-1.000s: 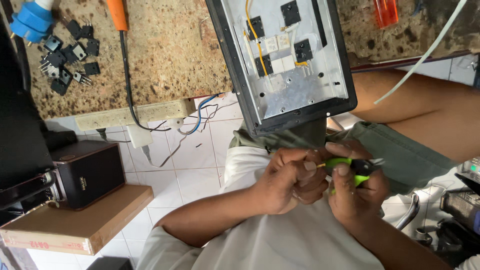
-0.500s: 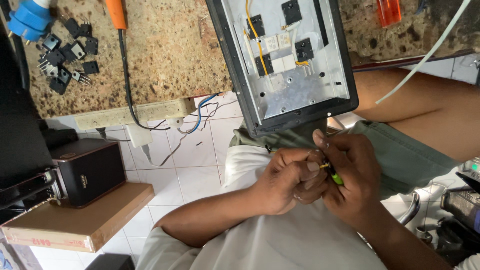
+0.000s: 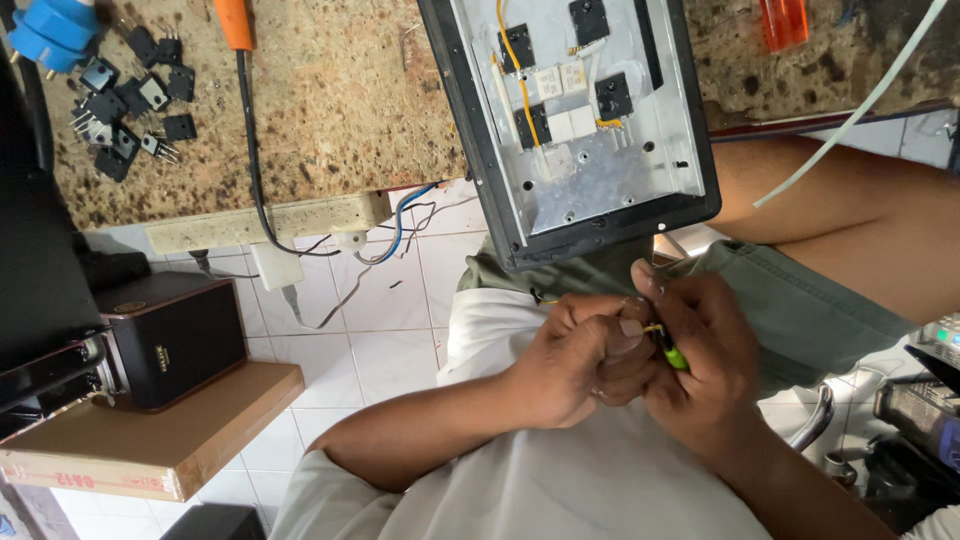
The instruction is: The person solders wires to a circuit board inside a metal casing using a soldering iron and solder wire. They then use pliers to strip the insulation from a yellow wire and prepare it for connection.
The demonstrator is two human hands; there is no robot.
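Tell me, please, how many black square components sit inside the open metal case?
4 black components in the metal case: one upper left, one at the picture's top edge, two lower flanking the white blocks. The case is cut off above, so more may be hidden.

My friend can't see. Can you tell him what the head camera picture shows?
Two hands meet over a person's lap: the left hand is curled in a fist against the right hand, which grips a small green-handled tool. Just above them an open metal box with wires and black parts rests on the edge of a speckled counter. A small black speaker sits to one side.
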